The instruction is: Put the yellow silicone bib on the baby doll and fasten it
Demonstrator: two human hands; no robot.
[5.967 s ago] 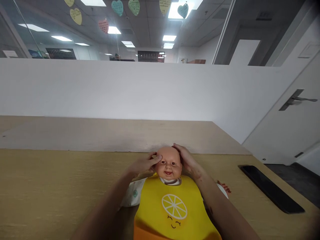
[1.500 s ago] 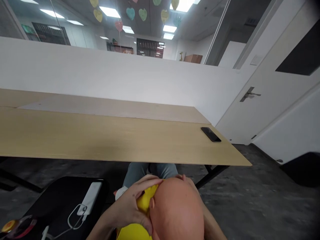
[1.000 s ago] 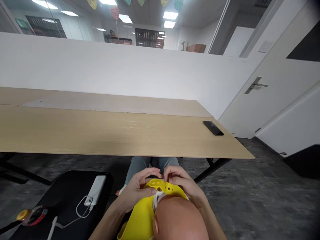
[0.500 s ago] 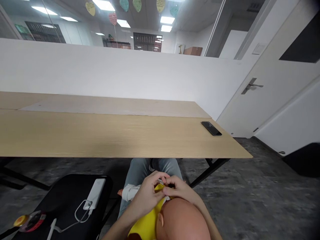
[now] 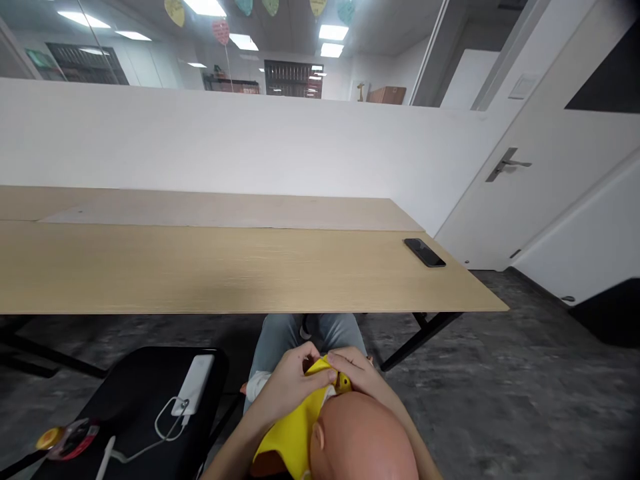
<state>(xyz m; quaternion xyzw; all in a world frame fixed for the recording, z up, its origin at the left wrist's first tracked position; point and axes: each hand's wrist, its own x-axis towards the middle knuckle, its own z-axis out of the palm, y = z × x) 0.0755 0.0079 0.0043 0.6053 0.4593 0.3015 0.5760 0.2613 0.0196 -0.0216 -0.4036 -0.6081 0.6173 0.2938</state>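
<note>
A bald doll (image 5: 363, 437) rests on my lap, the back of its head toward me, with a white sleeve at its left side. Yellow cloth (image 5: 293, 430) lies around its neck and shoulder. My left hand (image 5: 295, 381) pinches the yellow cloth at the doll's front, thumb pointing right. My right hand (image 5: 356, 368) grips the same cloth from the other side, close to the left thumb. A small yellow piece with a dark dot shows under the right hand. Some fingertips are hidden by the cloth.
Ahead is a wooden table (image 5: 225, 267) with a black phone (image 5: 425, 253) near its right end. A black chair (image 5: 145, 380) at the left bears a white power bank (image 5: 193, 385), a cable and a tape roll (image 5: 75, 439). A door (image 5: 550, 173) stands at the right.
My hands have shifted slightly on the cloth, and more yellow now shows between them. The small yellow piece with the dot has come into view. The camera view has shifted a little.
</note>
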